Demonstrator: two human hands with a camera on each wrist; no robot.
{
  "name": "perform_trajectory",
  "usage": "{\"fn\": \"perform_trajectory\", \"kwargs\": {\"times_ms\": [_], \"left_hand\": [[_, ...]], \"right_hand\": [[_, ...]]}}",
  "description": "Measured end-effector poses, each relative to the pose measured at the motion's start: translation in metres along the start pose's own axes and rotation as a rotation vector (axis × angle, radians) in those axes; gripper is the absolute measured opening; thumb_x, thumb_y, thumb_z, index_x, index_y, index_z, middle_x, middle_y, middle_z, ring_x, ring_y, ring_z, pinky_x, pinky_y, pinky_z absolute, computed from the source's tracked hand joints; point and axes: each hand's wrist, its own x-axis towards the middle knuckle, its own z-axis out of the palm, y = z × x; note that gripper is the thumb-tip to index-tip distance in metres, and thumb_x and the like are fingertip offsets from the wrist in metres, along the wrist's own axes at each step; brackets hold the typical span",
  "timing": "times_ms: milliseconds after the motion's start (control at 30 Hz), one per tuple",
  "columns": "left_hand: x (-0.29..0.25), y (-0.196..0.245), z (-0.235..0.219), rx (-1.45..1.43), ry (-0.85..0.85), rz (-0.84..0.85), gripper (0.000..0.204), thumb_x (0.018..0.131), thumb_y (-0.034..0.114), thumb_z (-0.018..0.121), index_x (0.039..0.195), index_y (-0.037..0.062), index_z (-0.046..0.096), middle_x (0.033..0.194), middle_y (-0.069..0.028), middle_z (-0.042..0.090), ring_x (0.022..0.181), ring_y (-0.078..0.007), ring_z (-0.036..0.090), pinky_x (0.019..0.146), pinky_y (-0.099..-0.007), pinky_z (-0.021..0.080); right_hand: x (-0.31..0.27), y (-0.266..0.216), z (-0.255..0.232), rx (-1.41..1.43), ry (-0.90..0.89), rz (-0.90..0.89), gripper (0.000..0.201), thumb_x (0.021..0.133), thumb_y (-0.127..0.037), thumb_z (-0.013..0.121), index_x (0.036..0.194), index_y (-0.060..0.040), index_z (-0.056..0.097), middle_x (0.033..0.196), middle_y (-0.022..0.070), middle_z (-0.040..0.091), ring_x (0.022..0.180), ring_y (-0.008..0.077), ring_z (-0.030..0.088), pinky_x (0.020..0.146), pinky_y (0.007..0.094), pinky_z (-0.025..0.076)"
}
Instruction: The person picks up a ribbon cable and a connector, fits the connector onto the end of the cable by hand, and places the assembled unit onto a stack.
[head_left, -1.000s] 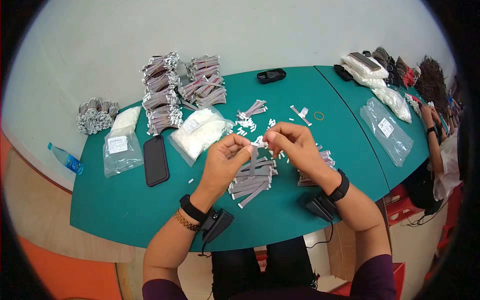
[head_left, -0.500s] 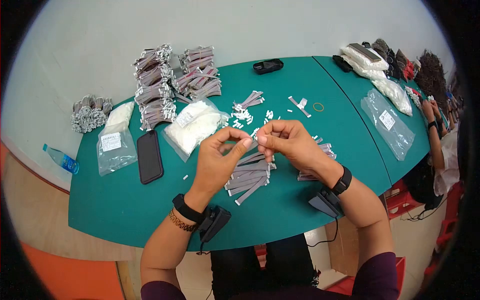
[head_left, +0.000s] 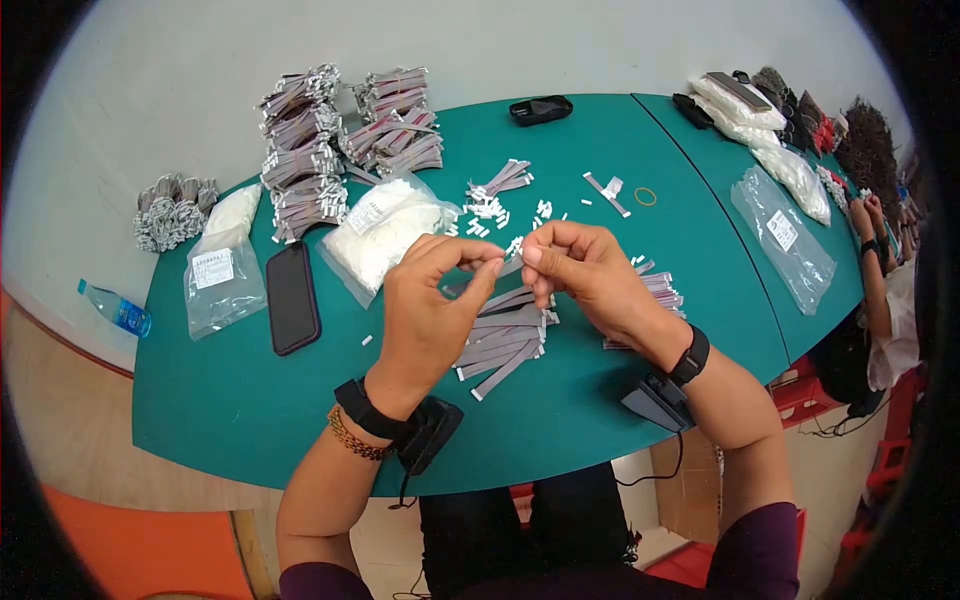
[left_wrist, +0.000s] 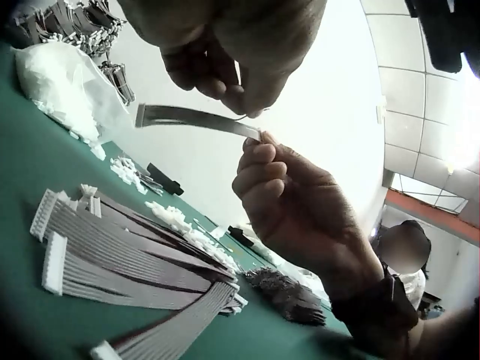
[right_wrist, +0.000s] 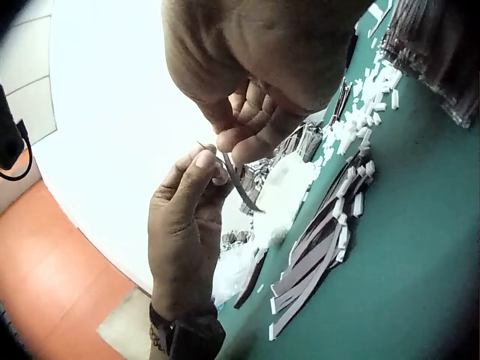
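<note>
The right hand (head_left: 605, 290) pinches one end of a grey ribbon cable (left_wrist: 199, 122) between thumb and forefinger, its other fingers curled beneath. The thumb and forefinger of the left hand (head_left: 425, 310) are drawn together just beside that end, pinching a thin sliver (right_wrist: 200, 142) too small to make out. The cable is held in the air over the middle of the green table (head_left: 560, 440), its free end, tipped with a pale connector, reaching past the left fingers.

Below the hands lies a loose fan of ribbon cables (head_left: 500, 355), and under the right forearm's side, a second cable bundle (head_left: 660, 290). Beyond them, toward the far edge, white connectors (head_left: 490, 212) are scattered beside a small cable bunch (head_left: 505, 177). To their right are a separate cable (head_left: 607, 194) and a rubber band (head_left: 645, 197).

Toward the left edge lie a bag of white parts (head_left: 385, 235), a dark phone (head_left: 294, 300) and a labelled clear bag (head_left: 225, 285). Tall cable stacks (head_left: 305, 150) stand at the far left, near the wall. A black case (head_left: 541, 110) rests by the far edge; a bottle (head_left: 118, 308) leans just beside the left edge.
</note>
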Motion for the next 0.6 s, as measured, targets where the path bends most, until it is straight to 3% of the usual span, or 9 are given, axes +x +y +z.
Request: {"fn": "perform_trajectory", "kwargs": {"times_ms": [133,233,333,600], "left_hand": [[0.0036,-0.0034,-0.0012,0.093,0.009,0.145,0.009,0.077,0.007,0.067,0.08,-0.0003,0.062,0.079,-0.01,0.062,0.075,-0.0204,0.057,0.07,-0.0292,0.043],[0.0006,-0.0035,0.0043,-0.13,-0.024,-0.012,0.009,0.079,0.007,0.065,0.08,-0.0005,0.061,0.081,-0.0101,0.062,0.075,-0.0199,0.056,0.071,-0.0284,0.043],[0.0,-0.0033,0.0045,-0.227,-0.001,-0.058,0.01,0.079,0.008,0.066,0.081,-0.0005,0.062,0.081,-0.0094,0.062,0.076,-0.0184,0.056,0.071,-0.0278,0.043],[0.0004,-0.0026,-0.0014,0.059,0.039,0.039,0.008,0.076,0.006,0.067,0.081,0.0009,0.064,0.079,-0.0069,0.063,0.075,-0.0172,0.056,0.071,-0.0292,0.044]], "right_hand": [[0.0003,0.0022,0.0003,-0.002,-0.006,0.006,0.017,0.089,-0.019,0.06,0.09,-0.0021,0.059,0.076,0.0021,0.06,0.063,0.0069,0.056,0.058,0.0224,0.049],[0.0008,0.002,-0.0001,-0.002,0.009,0.012,0.017,0.089,-0.019,0.06,0.09,-0.0021,0.059,0.076,0.002,0.06,0.064,0.007,0.056,0.058,0.0226,0.049],[0.0012,0.0031,-0.0007,0.0,0.007,0.023,0.017,0.089,-0.018,0.06,0.091,-0.0021,0.059,0.076,0.0021,0.06,0.063,0.0069,0.056,0.059,0.0224,0.049],[0.0002,0.006,0.0021,-0.02,0.001,0.014,0.016,0.089,-0.018,0.06,0.091,-0.0017,0.059,0.076,0.0024,0.06,0.063,0.0072,0.056,0.058,0.0218,0.048]]}}
